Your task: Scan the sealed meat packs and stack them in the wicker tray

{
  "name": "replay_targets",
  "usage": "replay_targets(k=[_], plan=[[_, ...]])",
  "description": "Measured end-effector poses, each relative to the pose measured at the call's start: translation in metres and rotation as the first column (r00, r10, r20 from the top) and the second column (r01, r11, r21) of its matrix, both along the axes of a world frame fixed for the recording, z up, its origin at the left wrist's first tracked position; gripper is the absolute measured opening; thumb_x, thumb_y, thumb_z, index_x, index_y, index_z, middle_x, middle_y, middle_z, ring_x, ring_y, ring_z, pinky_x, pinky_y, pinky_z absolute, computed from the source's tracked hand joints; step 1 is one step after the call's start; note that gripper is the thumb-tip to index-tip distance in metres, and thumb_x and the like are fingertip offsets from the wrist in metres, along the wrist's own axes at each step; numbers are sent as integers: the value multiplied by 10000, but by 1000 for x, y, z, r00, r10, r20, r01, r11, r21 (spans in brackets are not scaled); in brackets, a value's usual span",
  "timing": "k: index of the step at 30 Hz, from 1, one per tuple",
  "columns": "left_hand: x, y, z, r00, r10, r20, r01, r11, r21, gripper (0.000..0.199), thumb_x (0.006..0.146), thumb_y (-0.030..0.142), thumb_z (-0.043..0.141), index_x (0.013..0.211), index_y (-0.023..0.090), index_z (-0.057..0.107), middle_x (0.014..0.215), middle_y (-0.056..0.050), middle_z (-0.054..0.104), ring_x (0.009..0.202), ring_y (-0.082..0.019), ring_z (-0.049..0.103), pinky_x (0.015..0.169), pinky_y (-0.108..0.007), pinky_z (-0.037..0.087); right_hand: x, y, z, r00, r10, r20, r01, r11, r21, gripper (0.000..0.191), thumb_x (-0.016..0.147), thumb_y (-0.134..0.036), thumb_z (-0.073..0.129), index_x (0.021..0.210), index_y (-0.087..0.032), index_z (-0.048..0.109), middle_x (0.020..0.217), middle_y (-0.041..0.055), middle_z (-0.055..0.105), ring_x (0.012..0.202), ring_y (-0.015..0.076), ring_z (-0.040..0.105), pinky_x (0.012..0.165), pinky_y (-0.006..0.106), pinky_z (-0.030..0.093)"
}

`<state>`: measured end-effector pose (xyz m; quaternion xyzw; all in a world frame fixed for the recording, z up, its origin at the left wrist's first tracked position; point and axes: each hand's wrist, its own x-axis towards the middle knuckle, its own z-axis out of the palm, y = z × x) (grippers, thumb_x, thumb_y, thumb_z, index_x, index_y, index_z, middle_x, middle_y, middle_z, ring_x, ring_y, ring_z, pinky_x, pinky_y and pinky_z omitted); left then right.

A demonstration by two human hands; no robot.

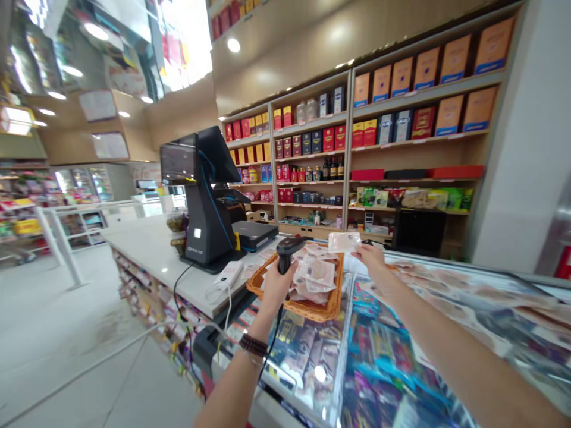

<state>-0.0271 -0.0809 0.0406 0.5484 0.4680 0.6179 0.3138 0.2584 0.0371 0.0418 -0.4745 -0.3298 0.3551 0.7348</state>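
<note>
My left hand is wrapped round the handle of a black barcode scanner, its head tilted toward the right. In my right hand I pinch the edge of a small clear packet with a pale label. This packet is held up above the far right rim of an orange-brown wicker basket. Several similar flat packets lie heaped in the basket, partly hidden behind my left hand and the scanner. Beneath the basket is the glass top of a freezer with wrapped goods inside.
A black point-of-sale terminal stands on the white counter to the left, with a flat black box beside it. A white device with a cable sits near the counter edge. Shelves of boxed goods line the back wall.
</note>
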Motion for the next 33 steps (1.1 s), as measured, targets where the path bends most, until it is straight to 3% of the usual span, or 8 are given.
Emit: replay_targets(k=[3, 6, 11, 18, 24, 28, 31, 33], plan=[[-30, 0, -13, 997, 71, -35, -71, 997, -15, 461, 755, 628, 797, 822, 208, 621, 491, 54, 531, 424, -142, 525, 472, -246, 428, -52, 21, 10, 992, 110, -61, -114, 991, -67, 222, 715, 0, 824, 731, -193, 717, 566, -32, 680, 516, 132, 710, 538, 167, 611], [-49, -5, -26, 993, 107, -41, -108, 994, -27, 497, 745, 656, 794, 852, 199, 630, 499, 58, 532, 412, -139, 498, 458, -255, 426, -89, 33, 10, 973, 223, -55, -227, 971, -71, 247, 688, 19, 818, 768, -198, 731, 602, -18, 721, 583, 153, 755, 614, 198, 650], [-49, -14, -35, 993, 114, -35, -115, 993, -31, 491, 752, 641, 804, 838, 186, 640, 516, 44, 551, 400, -125, 496, 422, -236, 399, -90, 30, -12, 954, 287, 86, -287, 958, -17, 228, 661, -104, 863, 831, -222, 767, 728, 15, 804, 781, 237, 828, 797, 357, 717], [2, -14, -35, 998, -63, 13, 64, 996, -65, 445, 764, 562, 867, 891, 183, 671, 530, 53, 557, 439, -144, 571, 488, -268, 560, 20, -21, -35, 977, 137, 163, -141, 990, 13, 92, 736, -160, 824, 745, -221, 755, 802, 68, 823, 926, 273, 832, 947, 432, 696], [78, -21, -27, 972, -237, 8, 237, 970, -46, 426, 775, 544, 863, 875, 175, 676, 535, 55, 543, 440, -128, 551, 481, -252, 543, 139, -90, -40, 941, -156, 300, 182, 981, -62, 24, 773, -221, 777, 758, -212, 761, 776, 59, 810, 881, 258, 801, 886, 409, 665], [135, -30, -25, 925, -376, 59, 379, 924, -54, 429, 774, 538, 872, 900, 184, 665, 546, 65, 543, 435, -117, 532, 485, -252, 549, 198, -137, -53, 781, -294, 551, 407, 909, -91, 87, 818, -292, 727, 814, -216, 771, 855, 72, 828, 940, 272, 787, 944, 431, 621], [172, -36, -32, 905, -420, 73, 425, 902, -77, 412, 770, 516, 878, 895, 189, 660, 538, 73, 531, 424, -114, 525, 472, -244, 539, 218, -167, -78, 570, -300, 765, 535, 842, -68, 187, 853, -360, 732, 943, -209, 797, 1056, 132, 840, 1099, 314, 765, 1056, 481, 570], [191, -38, -40, 893, -446, 63, 451, 886, -109, 402, 772, 508, 875, 880, 190, 653, 521, 77, 518, 411, -114, 513, 476, -255, 552, 218, -182, -98, 411, -222, 884, 596, 799, -76, 300, 835, -413, 795, 1028, -185, 811, 1188, 193, 813, 1230, 369, 719, 1120, 529, 523]])
